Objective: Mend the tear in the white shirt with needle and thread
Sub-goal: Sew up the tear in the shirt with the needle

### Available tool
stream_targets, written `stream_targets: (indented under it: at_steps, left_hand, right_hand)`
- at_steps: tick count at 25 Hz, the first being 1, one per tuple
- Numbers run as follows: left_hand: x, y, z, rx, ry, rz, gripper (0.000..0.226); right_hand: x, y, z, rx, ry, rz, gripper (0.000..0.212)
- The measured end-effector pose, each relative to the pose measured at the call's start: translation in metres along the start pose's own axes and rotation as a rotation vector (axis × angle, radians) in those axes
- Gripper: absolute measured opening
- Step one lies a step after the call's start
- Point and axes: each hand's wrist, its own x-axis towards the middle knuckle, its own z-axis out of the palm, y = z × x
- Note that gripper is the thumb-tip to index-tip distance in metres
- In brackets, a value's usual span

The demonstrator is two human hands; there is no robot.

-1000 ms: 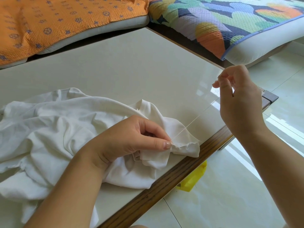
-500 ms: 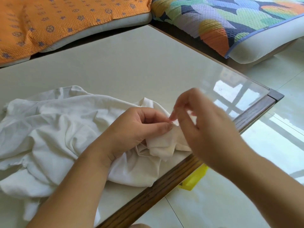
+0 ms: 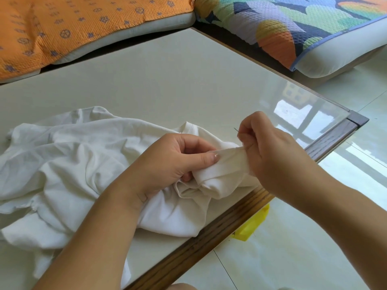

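One view, head cam: white shirt (image 3: 73, 155) lies crumpled at table (image 3: 167, 80) near edge. L hand (image 3: 173, 162) pinches a fold btwn thumb & fingers; R hand (image 3: 270, 155) pinches needle (image 3: 236, 129) right beside that fold. Fabric looks soft, light, floppy, so best held taut close to the stitch spot.

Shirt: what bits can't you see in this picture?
Head view:
- The tear: hidden in the shirt folds between the left hand and right hand.
- The thread: too thin to see.
- The needle: only its tip shows; right fingers hide the rest.
- The yellow thing: mostly behind the table edge.
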Motion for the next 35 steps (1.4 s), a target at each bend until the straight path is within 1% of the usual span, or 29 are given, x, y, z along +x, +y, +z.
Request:
stream_targets:
  at_steps: [2,3,5,6,7,8,10,12,15,22,35]
  left_hand:
    - [0.001,0.000,0.002,0.001,0.023,0.012,0.007]
    - [0.001,0.000,0.002,0.005,0.037,0.015,0.008]
    - [0.001,0.001,0.004,0.007,0.057,0.016,0.008]
    - [0.000,0.002,0.004,0.000,0.059,0.013,0.007]
    - [-0.001,0.002,0.004,-0.008,0.058,0.011,0.006]
    - [-0.001,0.003,0.004,-0.012,0.056,0.013,0.005]
    - [-0.002,0.003,0.005,-0.002,0.058,0.027,0.006]
    - [-0.002,0.004,0.006,-0.007,0.060,0.036,0.007]
    - [-0.003,0.005,0.007,-0.038,0.052,0.034,0.007]
    - [-0.004,0.008,0.008,-0.056,0.032,0.030,0.007]
    - [-0.003,0.006,0.007,-0.058,0.030,0.048,0.005]
  right_hand:
    - [-0.001,0.004,0.001,-0.017,-0.031,-0.013,0.008]
    - [-0.002,0.003,0.002,-0.044,-0.006,-0.043,0.007]
    - [-0.005,0.001,-0.001,-0.052,0.171,-0.132,0.005]
    - [-0.008,-0.002,-0.005,0.018,0.257,-0.150,0.005]
    - [-0.011,-0.006,-0.008,0.130,0.289,-0.137,0.005]
    - [-0.014,-0.009,-0.011,0.248,0.263,-0.106,0.005]
    - [-0.017,-0.015,-0.015,0.401,0.100,-0.013,0.006]
    - [-0.018,-0.013,-0.015,0.409,-0.062,0.060,0.007]
    - [-0.018,-0.011,-0.016,0.356,-0.175,0.132,0.010]
    - [-0.014,-0.009,-0.011,0.316,-0.213,0.178,0.012]
    - [-0.014,-0.010,-0.011,0.291,-0.208,0.198,0.012]
